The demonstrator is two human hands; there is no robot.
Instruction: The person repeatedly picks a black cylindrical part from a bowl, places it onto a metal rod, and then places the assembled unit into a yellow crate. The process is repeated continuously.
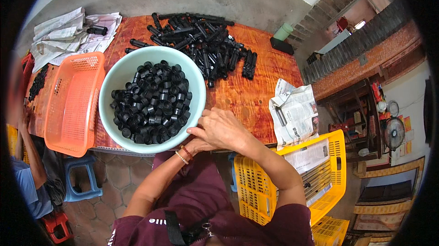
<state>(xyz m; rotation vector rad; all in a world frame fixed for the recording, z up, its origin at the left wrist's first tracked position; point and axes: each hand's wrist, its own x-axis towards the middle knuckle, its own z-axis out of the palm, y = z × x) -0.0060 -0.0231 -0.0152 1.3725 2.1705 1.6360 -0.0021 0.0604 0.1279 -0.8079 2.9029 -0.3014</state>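
A pale aqua basin (198, 76) holds many short black plastic ring-like caps (153, 102). Close to the basin's lower right rim, my right hand (223, 129) rests at the table's near edge, its thumb stretched out toward the rim and apart from the other fingers. Nothing shows in it. My left hand (199, 145), with two bracelets at its wrist, lies mostly beneath the right one; its fingers are hidden. Beyond the basin, black ribbed tubes (201, 40) are heaped on the reddish wooden table (247, 104).
An orange perforated basket (73, 104) stands left of the basin. Newspapers lie at the back left and on the right (296, 113). A yellow crate (256, 186) with thin rods sits right of me. Another person (34, 177) and a blue stool (82, 179) are at left.
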